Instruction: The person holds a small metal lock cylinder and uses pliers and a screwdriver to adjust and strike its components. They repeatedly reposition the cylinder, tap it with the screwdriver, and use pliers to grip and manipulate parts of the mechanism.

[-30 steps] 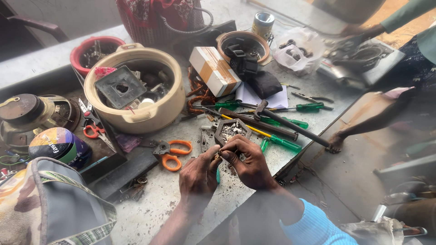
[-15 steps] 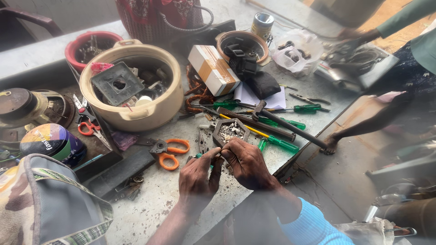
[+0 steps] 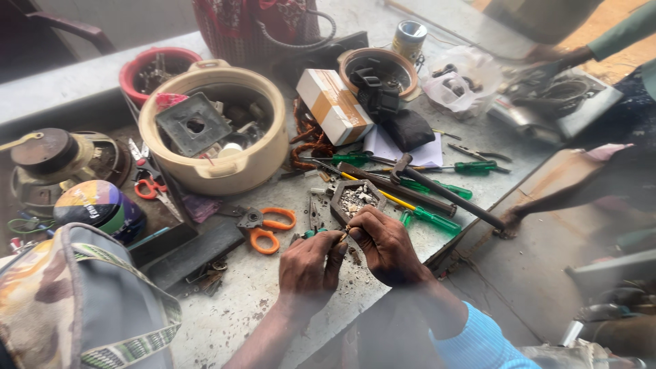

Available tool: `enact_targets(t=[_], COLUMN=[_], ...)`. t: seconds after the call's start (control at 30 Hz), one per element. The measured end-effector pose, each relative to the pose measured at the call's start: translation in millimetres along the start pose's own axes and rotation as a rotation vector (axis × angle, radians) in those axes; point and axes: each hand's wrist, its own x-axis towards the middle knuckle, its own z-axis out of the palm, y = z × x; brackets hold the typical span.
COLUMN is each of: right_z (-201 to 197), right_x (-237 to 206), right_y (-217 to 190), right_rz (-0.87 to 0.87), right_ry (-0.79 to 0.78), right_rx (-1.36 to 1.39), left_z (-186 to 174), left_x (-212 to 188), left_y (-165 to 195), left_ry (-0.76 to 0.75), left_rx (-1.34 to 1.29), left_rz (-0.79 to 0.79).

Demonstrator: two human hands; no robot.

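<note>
Head view: left hand (image 3: 309, 265) and right hand (image 3: 386, 244) knuckles-up, close together over the grey workbench (image 3: 232, 314), fingertips meeting. Fingers of both curled tight, pinching one tiny metal piece (image 3: 345, 231), too small to tell its long axis or heading. Just beyond, a hexagonal tray (image 3: 357, 199) of small parts; orange-handled scissors (image 3: 268, 227) to the left.

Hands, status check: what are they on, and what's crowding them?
Left hand and right hand pinch one tiny part together. Tray of bits just beyond. Orange scissors at left.
</note>
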Motion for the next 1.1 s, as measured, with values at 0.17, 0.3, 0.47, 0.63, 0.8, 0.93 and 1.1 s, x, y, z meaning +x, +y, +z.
enact_targets(t=[0.17, 0.3, 0.47, 0.63, 0.8, 0.93, 1.1], right_z=[0, -4, -9, -19, -30, -52, -38], right_x=[-1, 0, 1, 24, 103, 165, 154], right_y=[2, 4, 1, 0, 12, 19, -17], right_rz=[-0.001, -0.017, 0.018, -0.054, 0.221, -0.128, -0.286], right_ry=[-0.033, -0.077, -0.134, -0.218, -0.249, -0.391, -0.217], right_rx=[0.002, -0.015, -0.045, -0.053, 0.218, 0.040, -0.039], left_z=[-2, 0, 3, 1, -2, -3, -6], left_x=[-1, -1, -3, -5, -12, -23, -21], left_y=[1, -1, -3, 2, 2, -4, -7], left_ry=[-0.025, -0.040, -0.023, 0.017, 0.071, 0.046, 0.060], left_rx=[-0.008, 0.018, 0.045, 0.073, 0.059, 0.018, -0.048], left_rz=[0.019, 0.014, 0.004, -0.088, -0.133, -0.112, -0.131])
